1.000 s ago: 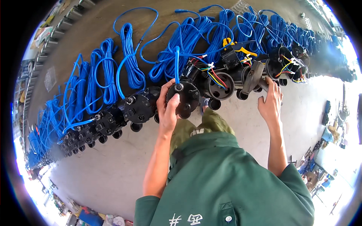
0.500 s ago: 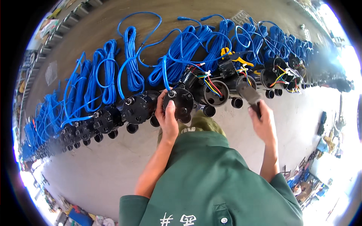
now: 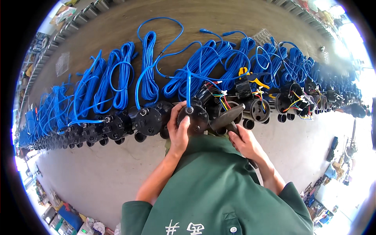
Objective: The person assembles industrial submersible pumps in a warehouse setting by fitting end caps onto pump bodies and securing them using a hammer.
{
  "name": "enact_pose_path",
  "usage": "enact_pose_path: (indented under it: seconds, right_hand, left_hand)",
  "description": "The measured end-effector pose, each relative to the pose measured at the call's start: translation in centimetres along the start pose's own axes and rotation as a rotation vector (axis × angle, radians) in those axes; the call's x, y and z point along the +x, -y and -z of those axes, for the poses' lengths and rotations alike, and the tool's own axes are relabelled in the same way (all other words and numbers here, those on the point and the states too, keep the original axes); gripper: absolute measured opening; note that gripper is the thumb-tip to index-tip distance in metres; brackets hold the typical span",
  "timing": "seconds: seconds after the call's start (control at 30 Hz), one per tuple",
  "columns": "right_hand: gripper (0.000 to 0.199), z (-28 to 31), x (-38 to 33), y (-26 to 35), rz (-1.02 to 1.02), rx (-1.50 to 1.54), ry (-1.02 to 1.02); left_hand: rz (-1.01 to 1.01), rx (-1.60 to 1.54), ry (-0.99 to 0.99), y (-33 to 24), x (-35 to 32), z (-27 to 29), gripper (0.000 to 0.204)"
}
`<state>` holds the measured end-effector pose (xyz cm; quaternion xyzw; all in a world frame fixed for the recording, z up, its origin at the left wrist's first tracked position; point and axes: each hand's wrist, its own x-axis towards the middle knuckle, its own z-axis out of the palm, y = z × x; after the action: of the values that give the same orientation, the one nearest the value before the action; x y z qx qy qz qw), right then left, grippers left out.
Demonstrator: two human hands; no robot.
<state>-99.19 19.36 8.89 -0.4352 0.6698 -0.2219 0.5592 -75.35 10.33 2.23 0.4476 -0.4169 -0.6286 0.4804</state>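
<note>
My left hand (image 3: 179, 132) is wrapped round the side of a black round housing (image 3: 198, 120), with its thumb on the flat end cap. A blue cable (image 3: 188, 89) rises from a metal fitting near the top of that cap. In my right hand (image 3: 247, 144) is a hammer (image 3: 228, 118), gripped by its handle. Its long metal head lies just right of the cap, in front of a neighbouring open housing; whether it touches the cap, I cannot tell. Coloured wires (image 3: 225, 101) stick out of that neighbouring housing.
More black housings (image 3: 149, 122) line the table edge on both sides. Behind them lie several coiled blue cables (image 3: 149, 66) on the brown table (image 3: 219, 15). Yellow-handled pliers (image 3: 256, 81) rest among the parts at right. Clear plastic trays (image 3: 263, 36) lie farther back.
The hammer has swung left and down, from above the open housings at right to beside the held cap. My left hand keeps its hold. The whole view has shifted slightly.
</note>
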Motion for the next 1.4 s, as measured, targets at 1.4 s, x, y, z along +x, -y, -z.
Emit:
enact_pose_path:
  seconds: [1.4]
  right_hand:
    - [0.024, 0.6, -0.7, 4.7, 0.211, -0.07, -0.262]
  left_hand:
    - [-0.046, 0.068, 0.121, -0.6, 0.8, 0.2, 0.059]
